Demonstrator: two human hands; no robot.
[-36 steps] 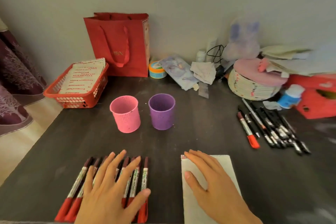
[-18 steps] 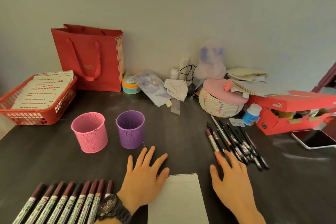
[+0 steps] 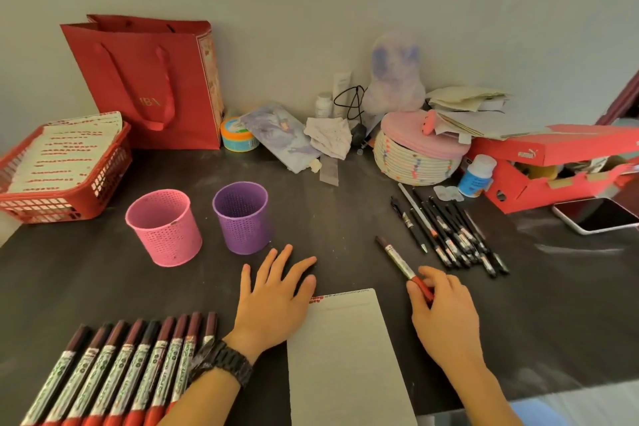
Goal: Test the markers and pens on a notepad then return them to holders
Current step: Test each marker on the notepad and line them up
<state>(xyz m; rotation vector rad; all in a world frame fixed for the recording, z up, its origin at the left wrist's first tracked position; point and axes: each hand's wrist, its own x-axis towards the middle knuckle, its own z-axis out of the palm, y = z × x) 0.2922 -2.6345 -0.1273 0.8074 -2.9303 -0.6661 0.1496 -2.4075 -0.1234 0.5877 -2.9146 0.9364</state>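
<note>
Right hand grasping one marker beside the notepad, left hand released on the table

We see the right hand (image 3: 446,315) pinching the red cap end of a marker (image 3: 397,260) between thumb and fingers; its dark end points away toward the loose pens (image 3: 453,235) lying together near it on the dark table (image 3: 345,204), and we cannot tell whether that end rests on the surface. The left hand (image 3: 276,297) lies flat, fingers spread and holding nothing, its thumb side touching the top left corner of the notepad (image 3: 345,356), which lies between our two hands. A row of markers (image 3: 114,373) lies side by side at the lower left. The pink holder (image 3: 164,226) and purple holder (image 3: 242,218) stand upright, just beside each other, beyond the left hand
</note>
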